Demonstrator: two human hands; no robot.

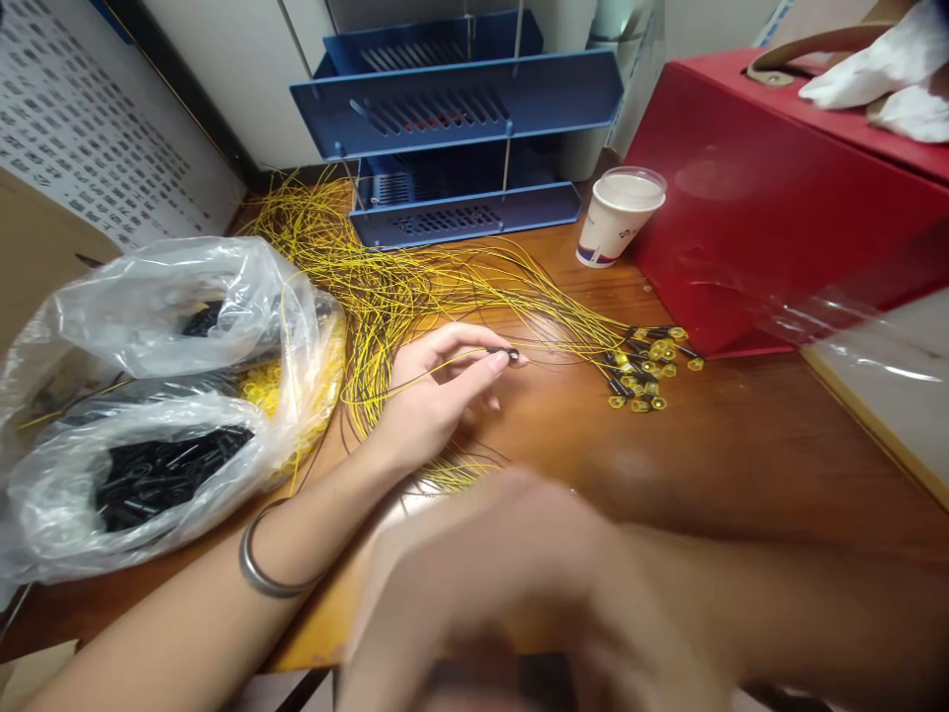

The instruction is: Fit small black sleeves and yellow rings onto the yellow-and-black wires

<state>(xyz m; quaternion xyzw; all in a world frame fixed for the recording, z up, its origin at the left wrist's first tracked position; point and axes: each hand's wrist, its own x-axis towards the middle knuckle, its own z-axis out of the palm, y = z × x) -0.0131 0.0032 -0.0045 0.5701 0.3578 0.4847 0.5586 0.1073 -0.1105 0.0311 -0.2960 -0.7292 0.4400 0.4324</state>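
Between thumb and fingertips, my left hand [445, 386] pinches a small black connector [511, 354] at the end of a thin wire. Around and behind that hand spreads a large bundle of yellow and black wires [378, 287]. Its right end finishes in a cluster of black sleeves with translucent yellow caps [648, 366] on the table. My right hand [504, 583] is close to the camera at the bottom middle, smeared by motion. Its fingers are too blurred to show whether they hold anything. A metal bangle [259, 564] circles my left wrist.
Plastic bags on the left hold black sleeves [163, 480] and yellow caps [263, 388]. At the back stand a blue tray rack [467, 104] and a paper cup [619, 218]. A red box [756, 208] fills the right side of the wooden table [741, 445].
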